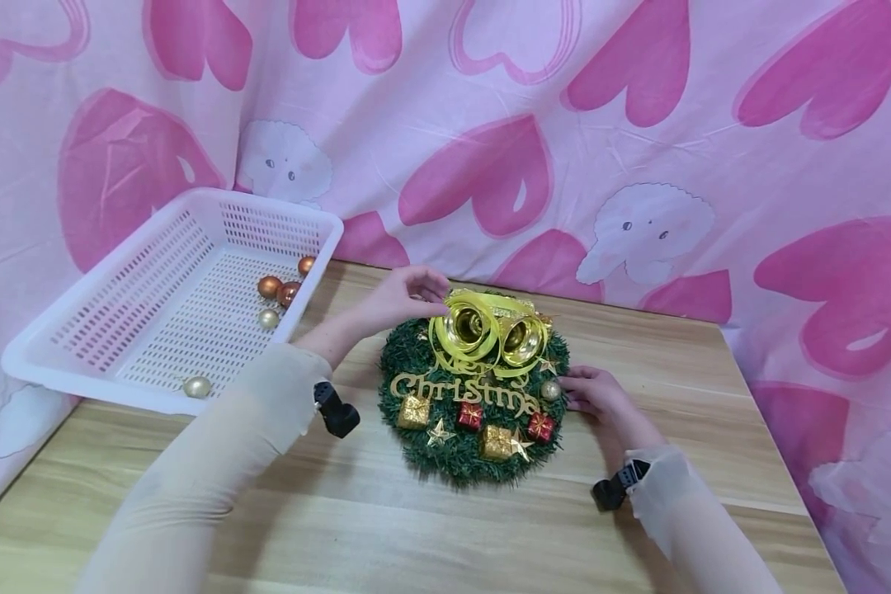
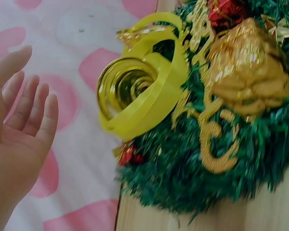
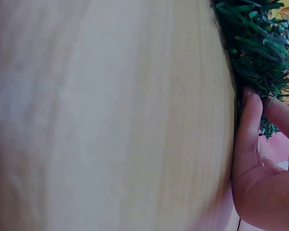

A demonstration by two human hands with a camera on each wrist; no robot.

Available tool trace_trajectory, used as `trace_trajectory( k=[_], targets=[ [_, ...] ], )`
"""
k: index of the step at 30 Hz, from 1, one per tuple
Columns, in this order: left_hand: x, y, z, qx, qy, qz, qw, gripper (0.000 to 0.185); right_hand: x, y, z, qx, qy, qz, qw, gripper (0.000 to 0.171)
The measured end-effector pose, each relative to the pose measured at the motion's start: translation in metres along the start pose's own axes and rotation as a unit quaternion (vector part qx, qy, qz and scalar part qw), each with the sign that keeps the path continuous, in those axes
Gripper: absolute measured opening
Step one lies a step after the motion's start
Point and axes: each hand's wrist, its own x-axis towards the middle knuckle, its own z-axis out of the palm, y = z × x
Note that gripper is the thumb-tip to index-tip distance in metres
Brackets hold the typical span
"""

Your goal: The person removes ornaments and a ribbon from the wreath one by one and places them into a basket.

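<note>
Left hand [image 1: 408, 297] loose beside gold bells [image 1: 466, 326], right hand [image 1: 601, 400] touching edge of wreath [image 1: 456, 459]

Left: palm and slightly bent fingers on show in left wrist view, gripping nothing, just beside gold bells with a gap between. Right: thumb and a bent finger meeting greenery at right edge, near silver bauble [image 1: 551, 390]; pinching or only touching, cannot tell, with tips partly hidden in strands.

Wreath: green, lying on bench [image 1: 386, 528] between both hands. On upper part, gold bells, two, with loops of yellow ribbon [image 2: 166, 98]. Across middle, gold lettering [image 2: 217, 166], readable as "Merry Christma", ending unclear. Below lettering: gold gift boxes [image 1: 497, 442], red gift boxes [image 1: 470, 416], gold stars [image 1: 440, 432].

Left side of bench: white basket [image 1: 37, 371], perforated, near left forearm. Inside: three copper-brown baubles [image 1: 270, 286] and one of two pale baubles [image 1: 196, 386] by right wall, other nearer front rim.

On both arms: pale sleeves [image 1: 193, 462], black wrist cameras [image 1: 336, 410]. Behind: pink curtain [image 1: 475, 173] with hearts.
</note>
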Motion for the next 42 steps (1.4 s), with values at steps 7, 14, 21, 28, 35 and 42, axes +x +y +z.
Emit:
trace_trajectory(
  k=[7,14,21,28,35,42],
  targets=[
    [0.011,-0.004,0.025,-0.012,-0.036,0.014,0.9992,0.043,-0.001,0.001,0.0,-0.007,-0.003,-0.01,1.0,0.022],
    [0.019,-0.005,0.044,-0.011,-0.071,0.009,0.9974,0.041,0.001,0.001,0.002,-0.014,0.005,-0.012,1.0,0.029],
    [0.026,-0.007,0.058,-0.012,-0.089,0.008,0.9959,0.042,0.003,0.001,0.003,-0.015,0.007,-0.018,1.0,0.021],
    [0.031,-0.005,0.07,-0.001,-0.094,0.015,0.9955,0.039,0.003,0.001,0.001,-0.023,0.005,-0.024,0.999,0.024],
    [0.036,-0.003,0.086,-0.008,-0.125,0.017,0.992,0.043,0.004,0.001,0.002,-0.022,0.013,-0.014,1.0,0.04],
    [0.044,-0.006,0.101,0.003,-0.164,0.021,0.9862,0.046,0.001,0.001,0.0,-0.015,0.007,-0.009,1.0,0.025]
  ],
)
